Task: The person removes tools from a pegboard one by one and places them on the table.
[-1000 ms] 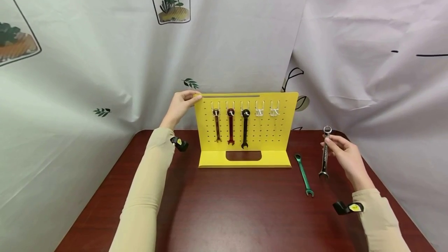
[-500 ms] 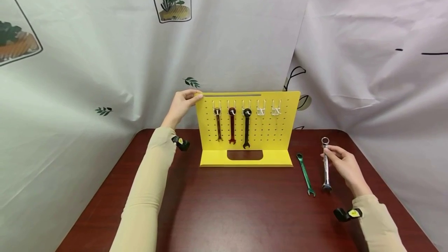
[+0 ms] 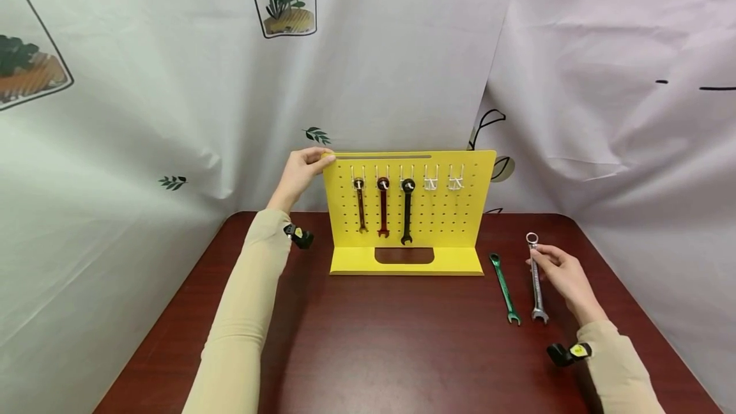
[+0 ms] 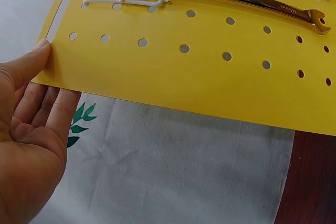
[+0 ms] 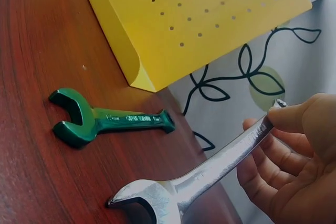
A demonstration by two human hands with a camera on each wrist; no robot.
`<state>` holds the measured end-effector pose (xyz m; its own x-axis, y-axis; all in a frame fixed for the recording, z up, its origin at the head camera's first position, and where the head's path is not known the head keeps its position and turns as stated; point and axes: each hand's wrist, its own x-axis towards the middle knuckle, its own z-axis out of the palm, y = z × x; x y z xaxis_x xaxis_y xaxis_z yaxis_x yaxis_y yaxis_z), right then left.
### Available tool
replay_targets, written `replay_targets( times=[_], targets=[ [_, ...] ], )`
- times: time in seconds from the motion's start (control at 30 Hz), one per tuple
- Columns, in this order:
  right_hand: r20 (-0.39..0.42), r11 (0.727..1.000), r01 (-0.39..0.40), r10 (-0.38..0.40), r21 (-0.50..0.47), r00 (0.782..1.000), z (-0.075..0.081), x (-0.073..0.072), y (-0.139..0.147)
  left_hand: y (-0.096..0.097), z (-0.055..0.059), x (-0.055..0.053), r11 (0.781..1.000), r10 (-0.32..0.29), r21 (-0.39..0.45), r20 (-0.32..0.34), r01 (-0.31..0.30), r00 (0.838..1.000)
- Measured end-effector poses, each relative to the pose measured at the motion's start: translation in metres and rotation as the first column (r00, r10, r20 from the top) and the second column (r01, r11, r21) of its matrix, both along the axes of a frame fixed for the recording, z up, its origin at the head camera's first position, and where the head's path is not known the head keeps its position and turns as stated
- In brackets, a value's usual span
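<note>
A yellow pegboard point(image 3: 443, 222) stands at the back of the dark red table point(image 3: 374, 337). My left hand point(image 3: 315, 161) pinches its top left corner, thumb in front point(image 4: 31, 61) and fingers behind the board point(image 4: 210, 82). A gold wrench point(image 3: 360, 206), a red wrench point(image 3: 383, 208) and a black wrench point(image 3: 407, 209) hang from white hooks. Two hooks point(image 3: 443, 182) to their right are bare. My right hand point(image 3: 546, 262) pinches a silver wrench point(image 3: 536, 283) near its ring end, its open end point(image 5: 142, 198) down at the table. Just to its left a green wrench point(image 3: 505, 287) lies flat.
Printed cloth sheets point(image 3: 172, 114) hang close behind and on both sides of the table. Small black wrist cameras sit on my left sleeve point(image 3: 299, 236) and right sleeve point(image 3: 568, 353). The table's right edge point(image 3: 650, 318) runs near my right arm.
My right hand has lowered the silver wrench from above the table down beside the green wrench. The left hand has kept its hold on the board corner.
</note>
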<state>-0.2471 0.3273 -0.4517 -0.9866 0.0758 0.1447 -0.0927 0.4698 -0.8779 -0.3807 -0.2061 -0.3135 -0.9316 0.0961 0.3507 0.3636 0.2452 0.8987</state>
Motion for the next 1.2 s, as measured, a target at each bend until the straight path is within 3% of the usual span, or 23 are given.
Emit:
replay_targets(
  times=[0.6, 0.87, 1.2],
  targets=[
    [0.047, 0.994, -0.001, -0.004, 0.107, 0.999, -0.012, -0.017, -0.005, 0.0, 0.001, 0.002, 1.0, 0.0, 0.01, 0.015, 0.0, 1.0],
    [0.118, 0.968, -0.003, -0.028, 0.253, 0.993, -0.019, -0.021, -0.005, -0.001, -0.002, 0.003, 1.0, 0.004, 0.006, 0.014, -0.004, 1.0],
    [0.129, 0.943, -0.029, -0.015, 0.331, 0.992, -0.022, -0.024, -0.006, 0.0, -0.001, 0.003, 1.0, -0.004, 0.007, -0.006, 0.004, 1.0]
  ],
)
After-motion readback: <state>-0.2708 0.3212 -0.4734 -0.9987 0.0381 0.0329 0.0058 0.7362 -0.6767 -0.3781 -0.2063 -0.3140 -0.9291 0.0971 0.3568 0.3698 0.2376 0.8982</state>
